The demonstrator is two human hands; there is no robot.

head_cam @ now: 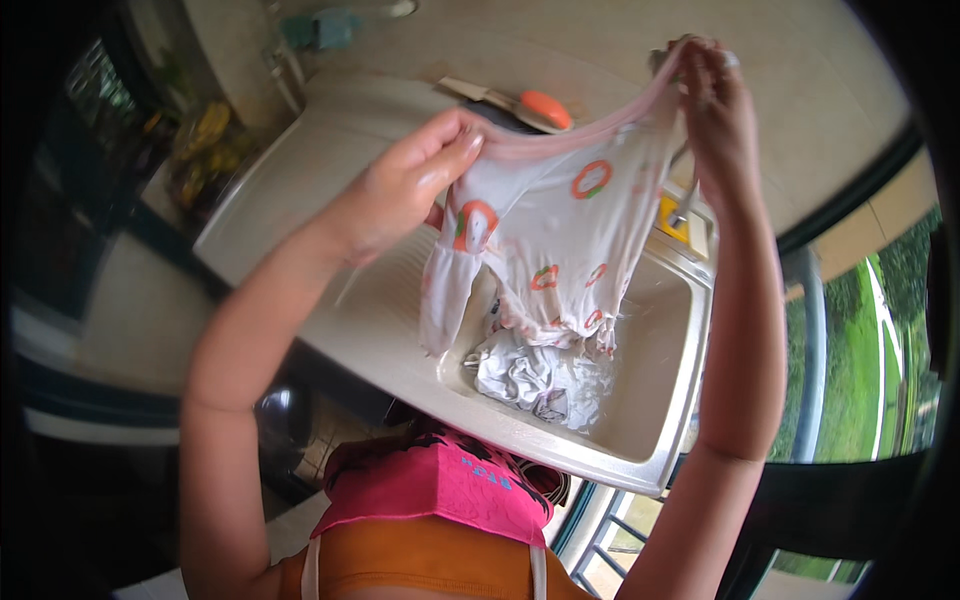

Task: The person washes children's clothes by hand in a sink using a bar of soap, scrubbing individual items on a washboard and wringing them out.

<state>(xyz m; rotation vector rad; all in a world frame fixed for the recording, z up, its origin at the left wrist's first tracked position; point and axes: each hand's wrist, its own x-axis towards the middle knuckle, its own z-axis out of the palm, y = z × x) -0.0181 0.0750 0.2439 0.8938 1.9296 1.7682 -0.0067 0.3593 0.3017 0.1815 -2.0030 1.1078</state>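
Observation:
A wet white garment (555, 225) with orange fruit prints and a pink edge hangs stretched above the sink (660, 360). My left hand (427, 165) pinches one end of the pink edge, with a sleeve dangling just below it. Higher up at the right, my right hand (709, 82) grips the other end. The garment's lower part hangs over the basin, close above crumpled white wet cloth (517, 375) that lies at the basin's bottom in some water. The faucet (682, 206) stands behind the garment, partly hidden by it.
Behind the ribbed drainboard (360, 277), an orange bar of soap (546, 109) and a wooden-handled brush (487, 94) lie by the wall. A yellow item (673, 219) sits beside the faucet. A railing post (812, 360) stands at the right, with greenery beyond. Plants are at the left.

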